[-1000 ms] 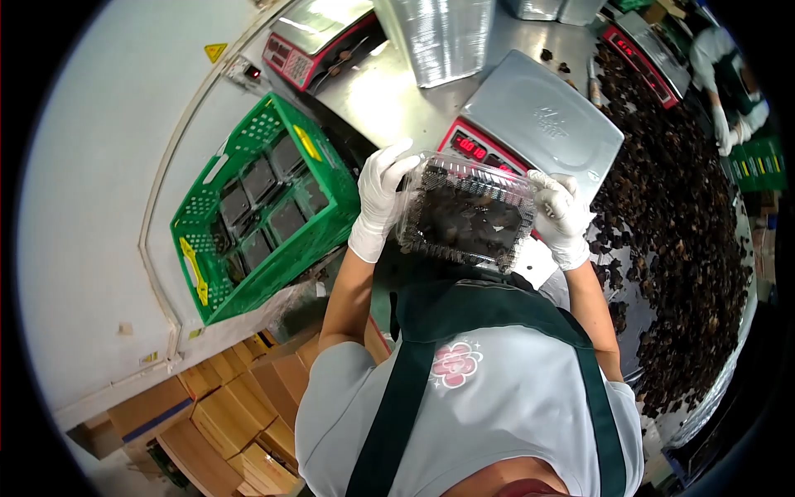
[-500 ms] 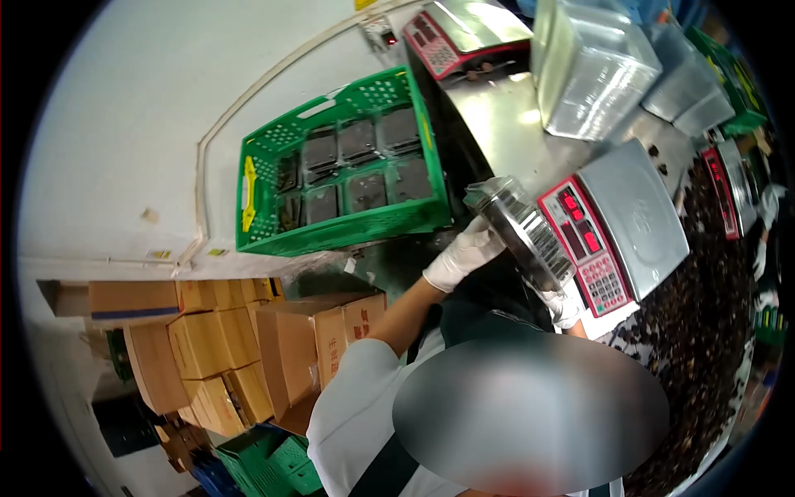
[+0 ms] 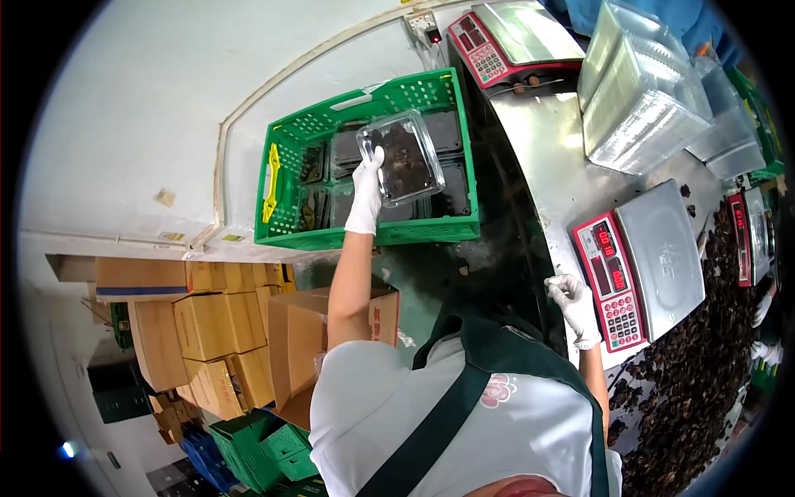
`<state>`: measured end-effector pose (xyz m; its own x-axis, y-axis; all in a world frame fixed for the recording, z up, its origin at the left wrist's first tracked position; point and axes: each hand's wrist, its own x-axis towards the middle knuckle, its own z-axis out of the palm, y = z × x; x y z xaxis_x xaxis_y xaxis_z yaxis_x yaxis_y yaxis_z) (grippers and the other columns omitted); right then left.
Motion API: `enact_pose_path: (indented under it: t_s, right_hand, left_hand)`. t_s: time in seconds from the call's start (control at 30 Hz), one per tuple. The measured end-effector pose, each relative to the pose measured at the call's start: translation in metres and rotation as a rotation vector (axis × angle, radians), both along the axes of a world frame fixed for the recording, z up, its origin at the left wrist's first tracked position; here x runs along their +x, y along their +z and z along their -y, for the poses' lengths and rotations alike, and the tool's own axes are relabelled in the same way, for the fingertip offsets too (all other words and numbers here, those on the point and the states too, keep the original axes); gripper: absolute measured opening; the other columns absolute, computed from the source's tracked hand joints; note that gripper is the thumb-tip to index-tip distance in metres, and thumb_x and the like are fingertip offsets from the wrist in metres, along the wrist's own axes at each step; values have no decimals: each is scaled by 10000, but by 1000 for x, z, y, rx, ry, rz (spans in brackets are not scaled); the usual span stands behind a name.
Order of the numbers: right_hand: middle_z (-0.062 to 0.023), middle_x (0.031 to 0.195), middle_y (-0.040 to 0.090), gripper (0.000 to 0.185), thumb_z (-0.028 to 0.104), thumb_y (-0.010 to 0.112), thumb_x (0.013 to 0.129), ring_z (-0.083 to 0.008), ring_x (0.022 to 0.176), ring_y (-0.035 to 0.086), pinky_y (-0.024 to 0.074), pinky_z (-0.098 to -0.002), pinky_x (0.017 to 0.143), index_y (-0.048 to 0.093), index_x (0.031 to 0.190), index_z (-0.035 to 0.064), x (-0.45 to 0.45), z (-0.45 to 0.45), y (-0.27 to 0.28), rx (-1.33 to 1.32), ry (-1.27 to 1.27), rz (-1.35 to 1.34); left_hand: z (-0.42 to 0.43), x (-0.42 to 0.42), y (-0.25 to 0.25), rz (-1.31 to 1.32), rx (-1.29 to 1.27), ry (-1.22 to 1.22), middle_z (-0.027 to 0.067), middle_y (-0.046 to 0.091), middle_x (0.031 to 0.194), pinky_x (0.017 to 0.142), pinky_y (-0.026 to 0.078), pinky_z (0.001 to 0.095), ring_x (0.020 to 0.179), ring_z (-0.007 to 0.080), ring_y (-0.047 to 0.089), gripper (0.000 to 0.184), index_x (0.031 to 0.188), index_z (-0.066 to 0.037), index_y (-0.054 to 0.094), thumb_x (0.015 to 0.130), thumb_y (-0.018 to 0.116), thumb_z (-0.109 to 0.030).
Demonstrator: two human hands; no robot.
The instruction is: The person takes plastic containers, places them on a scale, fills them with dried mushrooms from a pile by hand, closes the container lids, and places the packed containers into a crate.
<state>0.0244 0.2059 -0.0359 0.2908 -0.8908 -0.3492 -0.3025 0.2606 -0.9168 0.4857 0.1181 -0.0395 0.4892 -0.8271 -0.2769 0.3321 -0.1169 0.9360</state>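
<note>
My left hand (image 3: 368, 192), in a white glove, grips a clear plastic box (image 3: 404, 157) by its near left edge. Dark brown pieces show through its lid, and the box is held tilted above a green crate (image 3: 364, 235). Inside the crate stand several similar clear boxes (image 3: 448, 192) with dark contents. At the metal table's edge, my gloved right hand (image 3: 575, 308) has its fingers curled together, with nothing visible in them. Just beside it is a red-framed weighing scale (image 3: 665, 263) with lit red digits and a bare pan.
Stacked clear plastic boxes (image 3: 650, 103) and another scale (image 3: 530, 37) stand on the metal table (image 3: 542, 132). Dark loose pieces (image 3: 687, 414) cover its right part. Another person's gloved hand (image 3: 766, 354) is at the far right. Cardboard cartons (image 3: 215, 323) are stacked at left.
My left hand has carried the clear box from beside the scale leftward to above the green crate. My right hand has let go of the box and stays near the scale.
</note>
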Motion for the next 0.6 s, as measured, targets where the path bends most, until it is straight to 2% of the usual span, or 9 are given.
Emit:
enact_pose_path:
  t_s: [0.1,0.17,0.23,0.27,0.3,0.37,0.43,0.57,0.6]
  right_hand:
    - [2,765,616,103,35,607,882,-49,708,539,433,-197,668,657,963,-5,0,-2,6,95,-23,-1]
    - [-1,770,618,110,45,613,882,-58,712,542,441,-204,688,658,967,-8,-2,-5,0,28,-16,-78]
    - [-7,778,621,121,70,622,884,-65,713,543,445,-212,687,661,970,-5,-4,-8,3,28,-35,-121]
    - [-8,773,622,122,78,622,885,-66,710,543,447,-215,676,663,967,-1,-6,-10,5,26,-50,-154]
    - [-10,768,622,122,87,623,886,-67,706,543,448,-219,665,665,964,3,-10,-12,5,23,-72,-185]
    - [-10,758,623,127,109,628,883,-66,698,543,450,-223,650,670,959,17,-18,-19,3,-4,-136,-179]
    - [-12,745,619,131,133,632,883,-61,686,537,450,-223,645,676,956,33,-25,-29,4,6,-198,-163]
    - [-42,844,668,174,199,640,889,-129,828,604,474,-276,763,669,982,55,-31,-42,34,26,-258,-236]
    - [-59,921,678,181,221,629,901,-161,906,611,469,-296,817,662,975,59,-40,-51,10,69,-273,-176]
  left_hand:
    - [23,-7,-21,-126,345,-279,125,658,1066,753,549,402,904,236,654,492,1108,-28,610,858,649,-450]
    - [44,0,-94,276,801,-578,146,666,1023,745,504,410,939,253,633,651,1099,-20,632,805,627,-600]
    - [44,-18,-91,1029,814,-966,226,565,1231,929,454,416,1142,315,551,824,1166,27,602,782,544,-700]
    - [51,-16,-83,1198,878,-1061,220,631,1131,871,459,390,1074,310,599,906,1151,20,624,754,466,-780]
    - [61,-40,-24,1090,1134,-1138,205,642,1124,877,460,418,1061,326,610,893,1126,-2,645,754,444,-788]
    - [81,-38,-12,1648,771,-964,185,684,959,785,492,417,888,328,654,833,1060,-14,666,737,502,-764]
    - [116,-53,23,1638,551,-702,162,683,928,745,501,418,854,320,652,661,1016,-20,671,794,558,-632]
    - [168,-141,103,1275,-577,-226,174,652,1014,842,492,410,914,337,630,313,1043,-21,649,847,658,-264]
    - [178,-171,122,1248,-684,-245,169,643,1033,865,482,409,944,336,618,286,1068,-24,638,850,651,-209]
